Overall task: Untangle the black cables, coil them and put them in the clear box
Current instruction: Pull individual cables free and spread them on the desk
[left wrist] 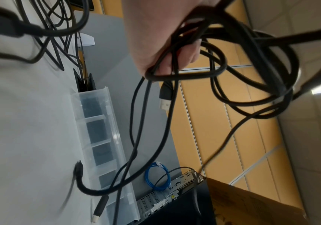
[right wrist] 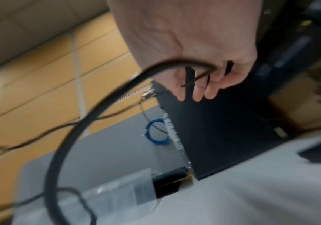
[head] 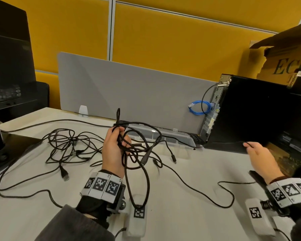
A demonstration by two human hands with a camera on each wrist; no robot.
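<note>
Head view shows the untangling step under way: the left hand [head: 114, 150] is raised above the middle of the counter [head: 189, 214], its fingers curled round a knotted bunch of black cables [head: 137, 148] whose loops hang down to the near edge. The right hand [head: 258, 156], near the counter's right edge, pinches one thin cable strand [head: 198, 190] that trails slack across the surface. More cable lies in a loose heap [head: 66, 145] toward the left edge. The clear box [head: 174, 138] lies along the far edge against the grey divider [head: 129, 91], lid apparently shut. Nothing looks coiled yet. Next, I judge, the right hand must draw its strand free of the knot while the left hand loosens its hold. The cardboard carton [head: 288, 63] at the far right corner reads "EC…", cut off, and "…novo" sideways.
</note>
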